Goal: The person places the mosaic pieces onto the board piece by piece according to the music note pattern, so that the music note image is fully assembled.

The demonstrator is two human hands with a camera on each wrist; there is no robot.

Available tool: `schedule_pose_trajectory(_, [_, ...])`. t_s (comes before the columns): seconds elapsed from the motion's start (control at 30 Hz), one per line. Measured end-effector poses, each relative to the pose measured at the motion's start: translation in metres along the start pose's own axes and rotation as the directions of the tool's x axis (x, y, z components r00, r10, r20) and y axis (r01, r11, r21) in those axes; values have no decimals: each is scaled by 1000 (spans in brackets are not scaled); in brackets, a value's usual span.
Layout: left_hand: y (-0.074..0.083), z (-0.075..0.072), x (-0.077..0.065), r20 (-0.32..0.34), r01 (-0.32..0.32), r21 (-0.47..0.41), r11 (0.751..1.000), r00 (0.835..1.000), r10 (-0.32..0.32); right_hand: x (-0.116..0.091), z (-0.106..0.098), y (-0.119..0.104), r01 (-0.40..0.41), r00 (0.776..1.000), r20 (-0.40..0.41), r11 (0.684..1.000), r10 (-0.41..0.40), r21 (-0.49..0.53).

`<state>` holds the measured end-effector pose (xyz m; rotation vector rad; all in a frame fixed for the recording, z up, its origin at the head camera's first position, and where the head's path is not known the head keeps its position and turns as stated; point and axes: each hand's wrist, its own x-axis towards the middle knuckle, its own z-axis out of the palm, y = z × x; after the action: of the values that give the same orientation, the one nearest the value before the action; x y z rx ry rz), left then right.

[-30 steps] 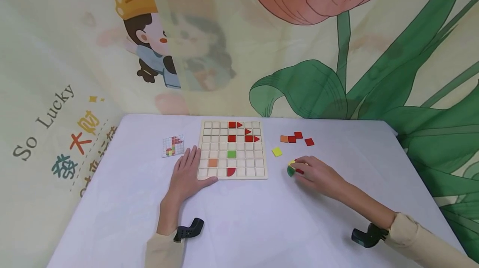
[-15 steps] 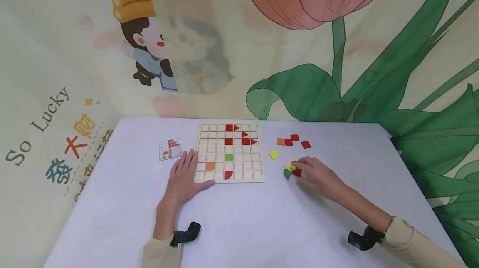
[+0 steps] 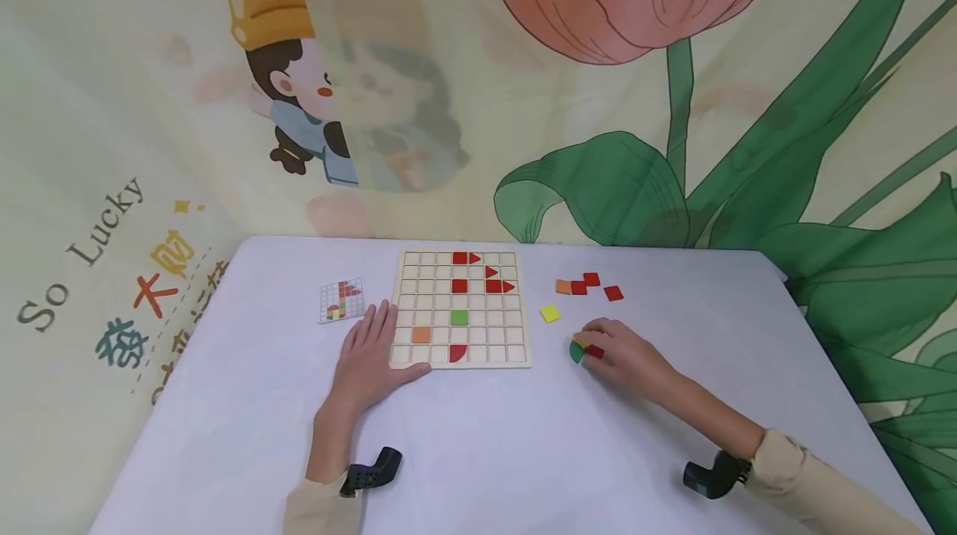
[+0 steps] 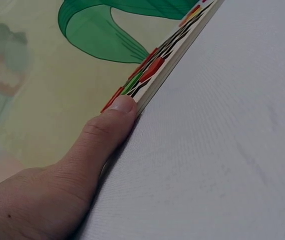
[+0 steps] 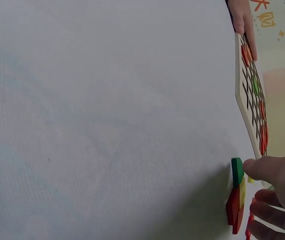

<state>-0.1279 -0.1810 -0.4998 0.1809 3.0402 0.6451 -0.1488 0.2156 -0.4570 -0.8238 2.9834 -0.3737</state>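
Observation:
In the head view my left hand [image 3: 364, 360] lies with straight fingers along the left side of the wooden grid board [image 3: 497, 336]. Its thumb [image 4: 121, 105] rests at the board's front edge in the left wrist view. Red squares, red triangles, a green square [image 3: 459, 317], an orange square [image 3: 422, 335] and a red quarter-circle [image 3: 458, 353] sit in the grid. Right of the board, my right hand [image 3: 624, 356] has bent fingers over a small pile with a green rounded piece [image 5: 237, 172], a yellow piece [image 5: 242, 193] and red pieces [image 5: 235, 212]. Its thumb and fingers stand apart; part of the pile is hidden.
A small printed pattern card [image 3: 342, 301] lies left of the board. A loose yellow square [image 3: 550, 313], an orange square [image 3: 564, 287] and several red squares [image 3: 613, 293] lie on the white tablecloth [image 3: 478, 444]. A printed backdrop hangs behind the table.
My right hand's fingertips have shifted slightly left and now cover more of the yellow piece in the pile. The left hand stays at the board. The head view has shifted slightly.

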Motion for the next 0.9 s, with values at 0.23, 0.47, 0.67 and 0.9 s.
schedule_pose_trajectory(0.23, [-1, -1, 0, 7, 5, -7, 1000, 1000, -5, -2, 5, -7, 68, 998, 8, 998, -68, 7])
schedule_pose_trajectory(0.47, [-1, 2, 1, 10, 4, -2, 1000, 1000, -4, -2, 8, -7, 97, 995, -5, 991, -97, 89])
schedule_pose_trajectory(0.67, [-1, 2, 2, 9, 1, -1, 1000, 1000, -1, -1, 12, -12, 57, 998, -28, 995, -55, 83])
schedule_pose_trajectory(0.9, [0, 2, 0, 2, 0, 9, 1000, 1000, 0, -1, 15, -16, 19, 999, -27, 1000, -19, -7])
